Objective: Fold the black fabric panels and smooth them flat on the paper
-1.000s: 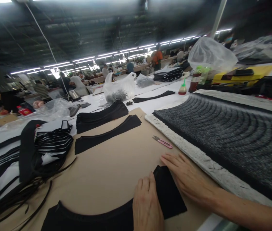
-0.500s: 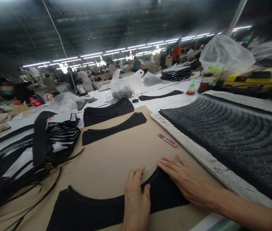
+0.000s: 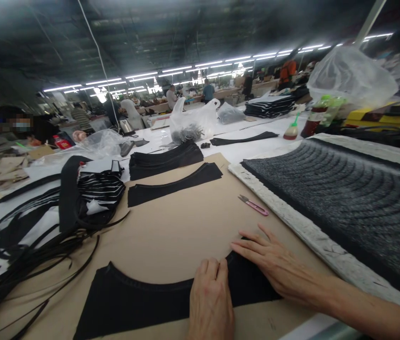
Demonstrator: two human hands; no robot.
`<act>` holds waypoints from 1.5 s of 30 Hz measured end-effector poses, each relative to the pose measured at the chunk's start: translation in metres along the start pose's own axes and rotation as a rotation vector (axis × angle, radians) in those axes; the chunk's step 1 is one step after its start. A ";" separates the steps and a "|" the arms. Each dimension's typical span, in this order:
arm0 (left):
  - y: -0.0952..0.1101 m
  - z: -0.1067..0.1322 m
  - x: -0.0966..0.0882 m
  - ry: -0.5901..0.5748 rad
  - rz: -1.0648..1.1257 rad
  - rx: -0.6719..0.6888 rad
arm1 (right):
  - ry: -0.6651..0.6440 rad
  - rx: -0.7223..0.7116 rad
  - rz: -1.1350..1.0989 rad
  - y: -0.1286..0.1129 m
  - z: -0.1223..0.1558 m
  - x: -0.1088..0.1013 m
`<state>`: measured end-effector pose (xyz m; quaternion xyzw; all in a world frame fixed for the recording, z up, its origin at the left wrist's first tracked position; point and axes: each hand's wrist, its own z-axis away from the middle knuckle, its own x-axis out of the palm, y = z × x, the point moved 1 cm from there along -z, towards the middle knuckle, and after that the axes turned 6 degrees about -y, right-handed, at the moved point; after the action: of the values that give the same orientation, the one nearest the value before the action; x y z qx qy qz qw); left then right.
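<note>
A black fabric piece (image 3: pixel 139 302) with a curved upper edge lies flat on brown board (image 3: pixel 178 231) close in front of me. My left hand (image 3: pixel 211 295) rests on its middle, fingers together and bent over the curved edge; the thumb is hidden. Lying across the piece's right end is my right hand (image 3: pixel 270 262), fingers stretched out and slightly apart. Pink-handled thread snips (image 3: pixel 253 206) lie on the board beyond my right hand. Farther up the board is a second curved black piece (image 3: pixel 176 184), with a stack of black pieces (image 3: pixel 166 161) behind it.
To the right, a pale slab (image 3: pixel 274 203) carries a speckled dark sheet (image 3: pixel 344 198). Black straps (image 3: pixel 47 264) and striped pieces (image 3: pixel 100 189) crowd the left. Behind stand a white plastic bag (image 3: pixel 192 123) and a small green-tipped bottle (image 3: pixel 292 130). Several people work in the background.
My left hand's fingers have drawn together and bent down on the fabric edge; its thumb has gone out of sight. My right hand stays at the right end. The whole view has shifted slightly.
</note>
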<state>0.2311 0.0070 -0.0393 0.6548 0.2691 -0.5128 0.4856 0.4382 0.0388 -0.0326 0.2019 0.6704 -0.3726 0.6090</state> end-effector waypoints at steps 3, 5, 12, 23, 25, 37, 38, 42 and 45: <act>-0.001 0.000 0.005 0.037 -0.062 0.041 | -0.009 -0.046 0.025 -0.008 -0.002 0.001; -0.001 0.001 0.010 0.099 -0.145 0.092 | -0.005 -0.102 0.062 -0.014 -0.004 0.000; -0.003 0.006 0.027 0.329 -0.193 0.122 | -0.003 -0.094 0.041 -0.019 -0.014 -0.016; -0.017 0.014 0.006 0.213 0.407 -0.020 | -0.034 -0.001 -0.183 -0.020 -0.020 -0.017; -0.029 0.015 -0.004 0.212 0.615 -0.151 | 0.022 0.056 -0.237 -0.016 -0.019 -0.015; -0.137 0.074 -0.060 0.369 -0.211 0.003 | -0.014 -0.128 0.016 -0.031 -0.031 -0.021; -0.132 0.076 -0.056 0.342 -0.274 0.075 | -0.030 -0.164 0.022 -0.034 -0.031 -0.016; -0.114 0.077 -0.034 0.182 -0.443 0.218 | -0.065 -0.222 0.014 -0.037 -0.027 0.007; -0.113 0.079 -0.027 0.112 -0.441 0.177 | -0.075 -0.207 -0.011 -0.036 -0.025 0.013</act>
<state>0.0936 -0.0173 -0.0547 0.6476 0.3859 -0.5910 0.2869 0.3929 0.0317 -0.0366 0.1202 0.6831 -0.3119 0.6493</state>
